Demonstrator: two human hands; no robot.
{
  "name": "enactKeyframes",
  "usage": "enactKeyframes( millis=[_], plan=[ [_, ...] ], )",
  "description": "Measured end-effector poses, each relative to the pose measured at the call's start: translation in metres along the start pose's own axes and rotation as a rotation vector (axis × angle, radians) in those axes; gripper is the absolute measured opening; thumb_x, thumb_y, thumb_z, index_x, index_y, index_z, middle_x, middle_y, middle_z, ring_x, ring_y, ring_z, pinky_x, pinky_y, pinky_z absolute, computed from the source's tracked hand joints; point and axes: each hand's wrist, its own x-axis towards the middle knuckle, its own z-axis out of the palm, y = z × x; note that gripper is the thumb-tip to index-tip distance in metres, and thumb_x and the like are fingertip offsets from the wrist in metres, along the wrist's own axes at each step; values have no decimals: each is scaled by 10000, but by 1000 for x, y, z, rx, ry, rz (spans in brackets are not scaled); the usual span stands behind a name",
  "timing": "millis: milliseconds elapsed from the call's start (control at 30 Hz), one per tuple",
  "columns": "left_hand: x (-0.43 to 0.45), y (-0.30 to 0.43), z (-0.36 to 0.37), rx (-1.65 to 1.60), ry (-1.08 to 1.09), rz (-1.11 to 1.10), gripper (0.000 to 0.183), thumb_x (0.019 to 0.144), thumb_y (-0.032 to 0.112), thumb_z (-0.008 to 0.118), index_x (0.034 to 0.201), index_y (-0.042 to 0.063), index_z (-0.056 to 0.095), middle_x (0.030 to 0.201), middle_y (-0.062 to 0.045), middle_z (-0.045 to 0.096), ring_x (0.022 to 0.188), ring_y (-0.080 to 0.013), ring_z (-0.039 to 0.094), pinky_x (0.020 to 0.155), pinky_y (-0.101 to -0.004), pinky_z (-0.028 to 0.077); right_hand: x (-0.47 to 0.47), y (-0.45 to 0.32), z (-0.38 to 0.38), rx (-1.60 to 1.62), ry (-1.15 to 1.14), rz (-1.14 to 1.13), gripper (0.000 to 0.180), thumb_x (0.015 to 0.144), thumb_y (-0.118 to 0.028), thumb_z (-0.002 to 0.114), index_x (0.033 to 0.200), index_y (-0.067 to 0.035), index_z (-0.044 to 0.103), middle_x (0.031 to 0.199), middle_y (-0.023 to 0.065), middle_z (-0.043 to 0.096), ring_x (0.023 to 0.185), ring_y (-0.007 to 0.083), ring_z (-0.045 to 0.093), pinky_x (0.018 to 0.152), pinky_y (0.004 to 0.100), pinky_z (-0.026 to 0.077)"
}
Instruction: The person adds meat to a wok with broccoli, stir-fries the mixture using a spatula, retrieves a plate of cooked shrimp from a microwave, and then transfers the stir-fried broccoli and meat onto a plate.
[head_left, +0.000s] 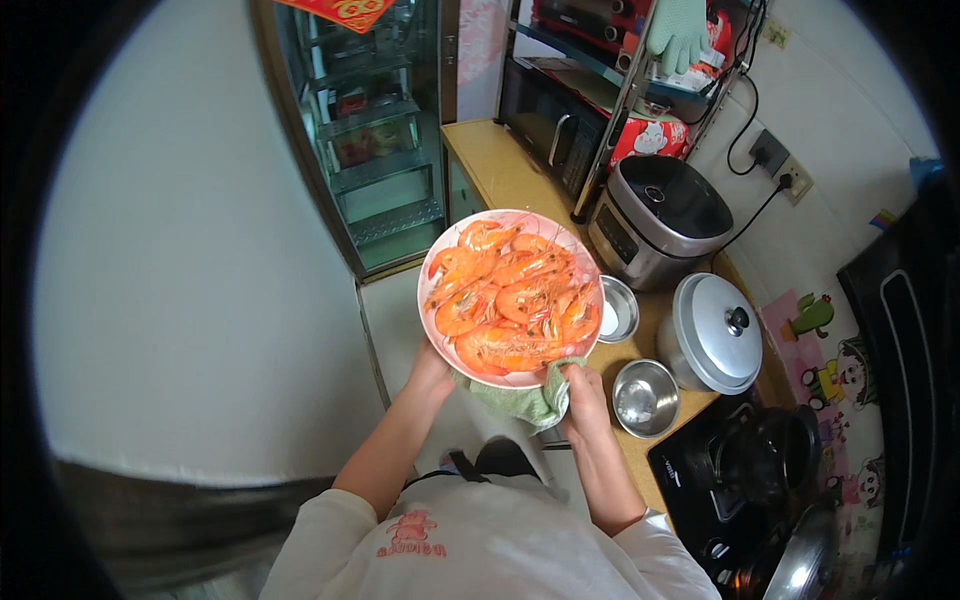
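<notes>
A round pink-rimmed plate (426, 330) heaped with cooked whole shrimp (525, 296) is held up in front of me. My left hand (437, 367) supports its lower left edge, with the fingers hidden beneath the plate. At the lower right edge, my right hand (585, 394) grips the plate through a green cloth (525, 405), which hangs under the rim. The shrimp are orange, with long feelers reaching past the far rim.
Right of the plate, a wooden-topped counter (641, 442) holds two steel bowls (646, 397), a lidded aluminium pot (709, 337), a rice cooker (660, 217) and a microwave (555, 124). A black gas hob (694, 465) lies nearer. A framed glass door (382, 180) stands ahead; a pale wall (202, 247) is left.
</notes>
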Motion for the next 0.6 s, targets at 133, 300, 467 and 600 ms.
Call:
enactKeyframes(
  millis=[133, 300, 467, 600],
  plan=[
    [44, 10, 19, -1, -78, -206, 379, 881, 247, 446, 1197, 40, 418, 1190, -91, 488, 1018, -186, 514, 834, -333, 448, 42, -18, 2, 32, 59, -22, 164, 759, -109, 477, 779, 24, 571, 754, 57, 581, 652, 115, 549, 594, 244, 443],
    [88, 15, 13, 472, -283, -536, 465, 873, 388, 405, 1207, 65, 414, 1218, -121, 463, 1062, -295, 490, 803, -539, 441, 69, -34, -20, -25, 97, -15, 160, 749, -104, 482, 793, 29, 559, 746, 55, 573, 623, 115, 538, 572, 245, 436],
    [202, 18, -30, 553, -243, -379, 411, 896, 289, 368, 1225, 46, 406, 1173, -156, 499, 1001, -291, 540, 804, -435, 480, 123, -51, -15, 60, 93, -35, 144, 738, -71, 458, 767, 40, 546, 695, 44, 555, 560, 98, 506, 506, 232, 399],
    [247, 62, 39, 267, -152, -252, 451, 901, 294, 297, 1169, -42, 435, 1162, -171, 506, 1051, -242, 512, 935, -337, 385, 146, -48, -33, 4, 126, -47, 161, 719, -87, 449, 749, 40, 544, 691, 67, 562, 570, 130, 531, 516, 260, 427]
  ],
)
